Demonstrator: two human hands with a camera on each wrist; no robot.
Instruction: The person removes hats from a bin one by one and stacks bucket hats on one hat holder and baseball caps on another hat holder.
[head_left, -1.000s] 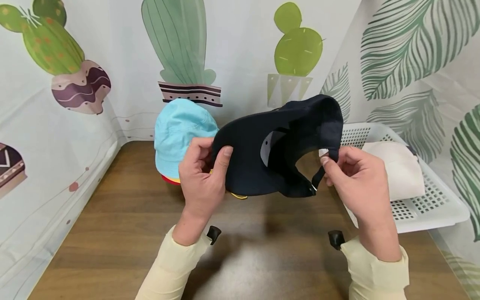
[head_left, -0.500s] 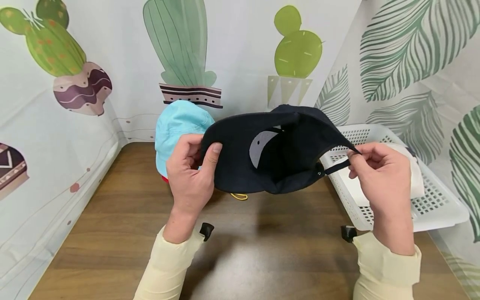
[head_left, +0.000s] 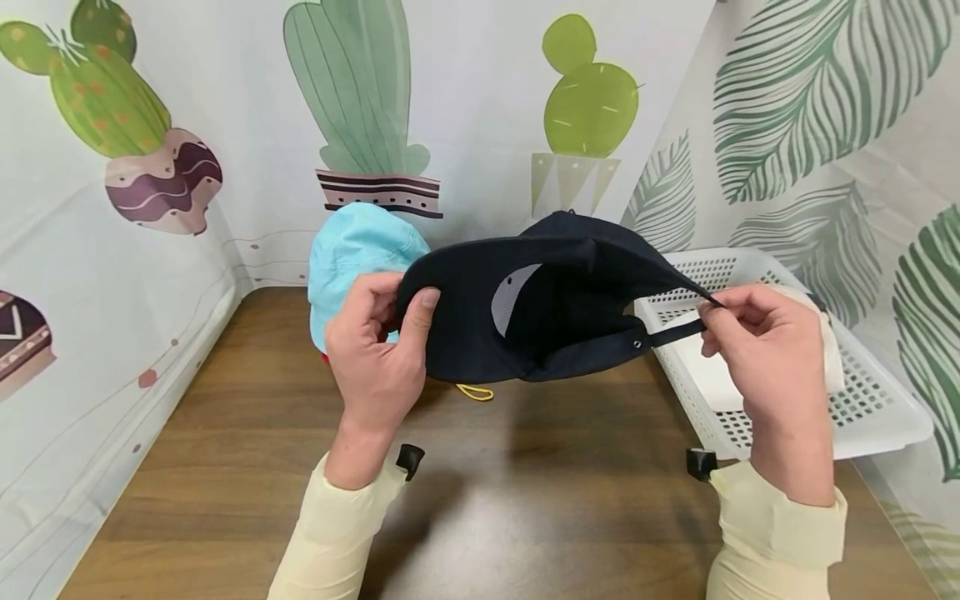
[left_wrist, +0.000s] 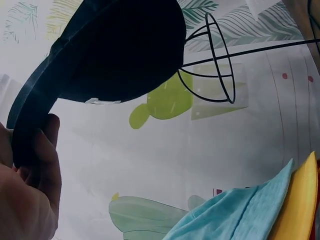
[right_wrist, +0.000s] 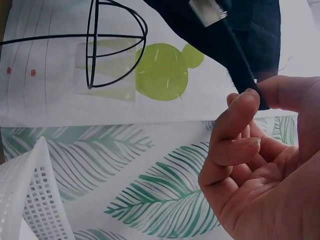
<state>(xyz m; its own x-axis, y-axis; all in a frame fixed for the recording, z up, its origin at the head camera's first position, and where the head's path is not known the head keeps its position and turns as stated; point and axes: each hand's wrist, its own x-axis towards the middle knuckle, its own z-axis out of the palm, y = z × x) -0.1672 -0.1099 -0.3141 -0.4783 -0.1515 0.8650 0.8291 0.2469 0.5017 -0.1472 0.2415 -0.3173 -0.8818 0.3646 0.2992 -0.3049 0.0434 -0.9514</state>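
A dark navy cap is held above the table in the head view, its hollow inside partly facing me. My left hand grips the brim, thumb on the near face and fingers behind it. At the back of the cap, my right hand pinches the adjusting strap; a metal buckle shows on it in the right wrist view. Behind my left hand is a light blue cap. Yellow cloth lies against that blue cap in the left wrist view.
A white perforated basket stands at the right, with cream-coloured fabric in it. Below the navy cap lies a yellow loop on the wooden table. A black wire dome stand appears behind the cap in the wrist views.
My right hand has moved right, drawing the cap's back edge and strap outward. My left hand has shifted slightly left with the brim. Over the last half second little has moved.
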